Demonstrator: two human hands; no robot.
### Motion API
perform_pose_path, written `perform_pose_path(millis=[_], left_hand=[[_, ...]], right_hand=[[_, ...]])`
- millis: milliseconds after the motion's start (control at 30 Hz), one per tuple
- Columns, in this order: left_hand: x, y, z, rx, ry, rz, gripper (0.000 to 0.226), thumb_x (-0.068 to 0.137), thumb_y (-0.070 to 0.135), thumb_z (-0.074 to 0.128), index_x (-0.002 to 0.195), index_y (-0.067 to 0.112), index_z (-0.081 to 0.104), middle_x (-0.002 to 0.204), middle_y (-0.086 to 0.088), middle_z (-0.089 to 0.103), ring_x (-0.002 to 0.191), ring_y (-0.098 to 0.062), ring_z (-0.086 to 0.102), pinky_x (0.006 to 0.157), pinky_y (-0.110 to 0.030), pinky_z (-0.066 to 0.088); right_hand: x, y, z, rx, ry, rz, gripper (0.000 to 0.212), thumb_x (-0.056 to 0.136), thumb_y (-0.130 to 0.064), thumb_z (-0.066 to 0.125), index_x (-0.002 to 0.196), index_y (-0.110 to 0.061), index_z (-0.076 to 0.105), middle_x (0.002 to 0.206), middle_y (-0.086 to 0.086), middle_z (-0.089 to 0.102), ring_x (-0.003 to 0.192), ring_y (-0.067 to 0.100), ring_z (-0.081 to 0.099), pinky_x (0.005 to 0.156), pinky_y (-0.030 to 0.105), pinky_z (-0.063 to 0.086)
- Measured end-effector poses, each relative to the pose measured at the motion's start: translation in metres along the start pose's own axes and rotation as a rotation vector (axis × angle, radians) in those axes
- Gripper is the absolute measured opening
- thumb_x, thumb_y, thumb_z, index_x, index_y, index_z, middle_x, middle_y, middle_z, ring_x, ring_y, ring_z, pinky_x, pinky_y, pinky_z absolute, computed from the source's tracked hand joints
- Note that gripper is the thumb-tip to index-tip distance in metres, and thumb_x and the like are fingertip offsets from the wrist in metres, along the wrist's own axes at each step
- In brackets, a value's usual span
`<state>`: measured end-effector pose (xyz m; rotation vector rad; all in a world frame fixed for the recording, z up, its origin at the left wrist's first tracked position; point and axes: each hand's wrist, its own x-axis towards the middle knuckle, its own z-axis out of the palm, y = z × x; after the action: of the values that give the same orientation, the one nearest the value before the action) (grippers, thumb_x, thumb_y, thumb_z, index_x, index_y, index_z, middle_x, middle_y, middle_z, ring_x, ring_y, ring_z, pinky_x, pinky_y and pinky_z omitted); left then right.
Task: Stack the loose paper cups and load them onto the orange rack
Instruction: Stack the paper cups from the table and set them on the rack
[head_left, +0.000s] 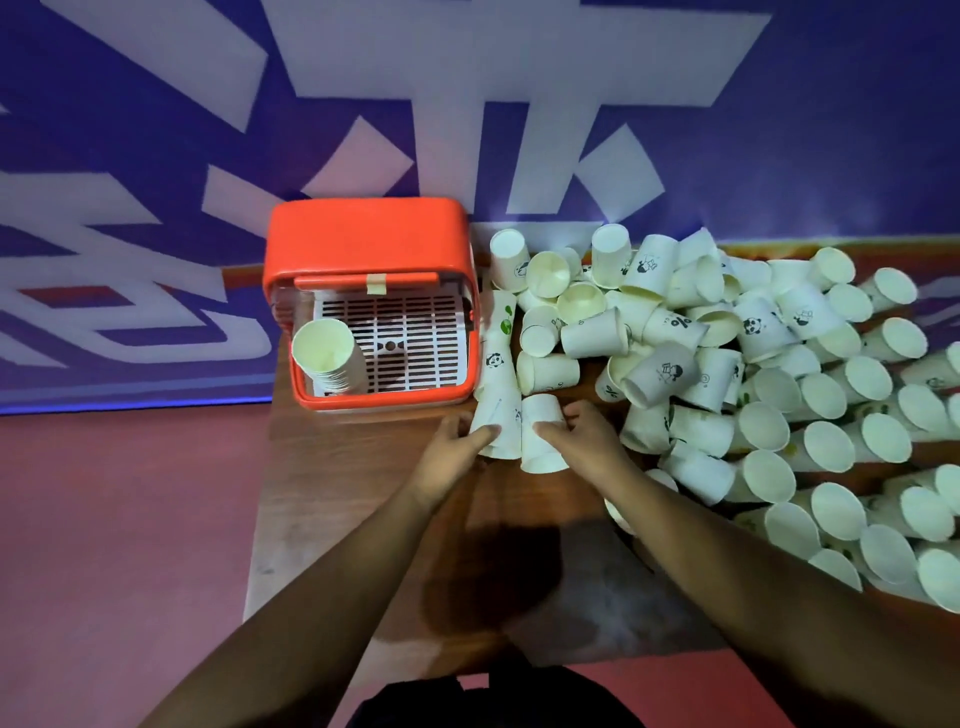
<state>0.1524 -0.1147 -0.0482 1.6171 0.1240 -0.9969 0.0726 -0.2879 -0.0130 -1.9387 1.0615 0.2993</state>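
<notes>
An orange rack (363, 234) with a white slotted floor stands at the table's far left. A stack of paper cups (332, 358) sits upright in its front left corner. Just right of the rack a long stack of white cups (497, 364) lies along the table, and my left hand (457, 441) grips its near end. My right hand (582, 439) holds a single white cup (540, 434) mouth-down beside that stack. A large heap of loose cups (727, 364) covers the table's right side.
The brown wooden table (332, 519) has bare wood in front of the rack and around my forearms. Behind stands a purple wall with white shapes (467, 104). Red floor (130, 545) lies to the left of the table edge.
</notes>
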Motion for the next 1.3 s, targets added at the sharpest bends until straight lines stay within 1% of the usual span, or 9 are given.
perform_pose_path(millis=[133,267,400,533,800,867,1033,1133,1300], left_hand=[[-0.022,0.015,-0.021,-0.053,0.058,0.092,0.048,0.068,0.048,0.070,0.109,0.024,0.061,0.105,-0.005,0.070,0.093,-0.021,0.069,0.088,-0.045,0.055],[-0.040,0.025,-0.046,-0.174,0.108,0.111,0.030,0.089,0.024,0.066,0.118,0.019,0.058,0.112,-0.006,0.065,0.098,-0.025,0.067,0.082,-0.046,0.059],[-0.049,0.028,-0.072,-0.186,0.231,0.194,0.043,0.090,0.016,0.069,0.127,0.014,0.046,0.124,-0.009,0.060,0.103,-0.022,0.065,0.081,-0.041,0.059],[-0.050,0.031,-0.089,0.031,0.440,0.356,0.061,0.074,0.032,0.081,0.122,0.015,0.046,0.117,0.003,0.061,0.107,-0.013,0.062,0.088,-0.030,0.051],[-0.021,0.038,-0.077,0.395,0.541,0.464,0.078,0.078,0.028,0.077,0.144,0.018,0.039,0.143,-0.007,0.042,0.132,-0.022,0.041,0.112,-0.040,0.035],[-0.011,0.040,-0.072,0.436,0.559,0.477,0.078,0.073,0.027,0.078,0.139,0.013,0.039,0.139,-0.008,0.045,0.129,-0.027,0.043,0.109,-0.048,0.039],[0.007,0.050,-0.063,0.522,0.621,0.506,0.067,0.076,0.024,0.078,0.131,0.005,0.045,0.128,-0.014,0.049,0.119,-0.031,0.045,0.103,-0.043,0.040],[0.020,0.054,-0.063,0.550,0.627,0.543,0.060,0.076,0.021,0.078,0.125,0.003,0.050,0.119,-0.016,0.053,0.112,-0.035,0.050,0.098,-0.046,0.044],[0.040,0.048,-0.062,0.640,0.604,0.524,0.054,0.078,0.017,0.076,0.123,0.000,0.052,0.114,-0.019,0.058,0.110,-0.037,0.053,0.095,-0.044,0.043]], right_hand=[[-0.013,-0.021,-0.001,0.070,-0.026,-0.060,0.051,0.083,-0.038,0.068,0.124,-0.013,0.050,0.116,0.002,0.059,0.100,0.018,0.059,0.078,0.032,0.048],[-0.020,-0.041,0.004,0.117,-0.067,-0.108,0.048,0.084,-0.041,0.064,0.125,-0.018,0.052,0.118,0.001,0.059,0.101,0.017,0.059,0.079,0.034,0.051],[-0.024,-0.059,0.012,0.281,-0.161,-0.092,0.043,0.087,-0.036,0.065,0.126,-0.025,0.050,0.122,0.002,0.058,0.100,0.020,0.063,0.076,0.044,0.060],[-0.024,-0.074,0.020,0.354,-0.178,-0.124,0.044,0.085,-0.033,0.070,0.126,-0.029,0.054,0.122,0.005,0.059,0.100,0.022,0.065,0.078,0.044,0.060],[-0.010,-0.092,0.019,0.455,-0.164,-0.001,0.035,0.092,-0.035,0.058,0.126,-0.031,0.054,0.118,0.004,0.060,0.100,0.022,0.063,0.078,0.043,0.059],[-0.007,-0.095,0.016,0.478,-0.181,0.017,0.033,0.093,-0.036,0.056,0.126,-0.032,0.052,0.114,0.002,0.059,0.099,0.022,0.064,0.079,0.044,0.059],[0.003,-0.100,0.014,0.532,-0.193,0.030,0.032,0.094,-0.031,0.055,0.125,-0.026,0.049,0.109,-0.001,0.055,0.100,0.022,0.061,0.080,0.047,0.059],[0.012,-0.100,0.016,0.538,-0.196,0.027,0.039,0.089,-0.029,0.059,0.126,-0.019,0.049,0.113,0.004,0.057,0.101,0.024,0.063,0.080,0.048,0.059],[0.023,-0.101,0.021,0.374,-0.091,-0.010,0.069,0.062,-0.055,0.072,0.115,-0.014,0.057,0.105,0.003,0.067,0.093,0.018,0.067,0.084,0.041,0.057]])
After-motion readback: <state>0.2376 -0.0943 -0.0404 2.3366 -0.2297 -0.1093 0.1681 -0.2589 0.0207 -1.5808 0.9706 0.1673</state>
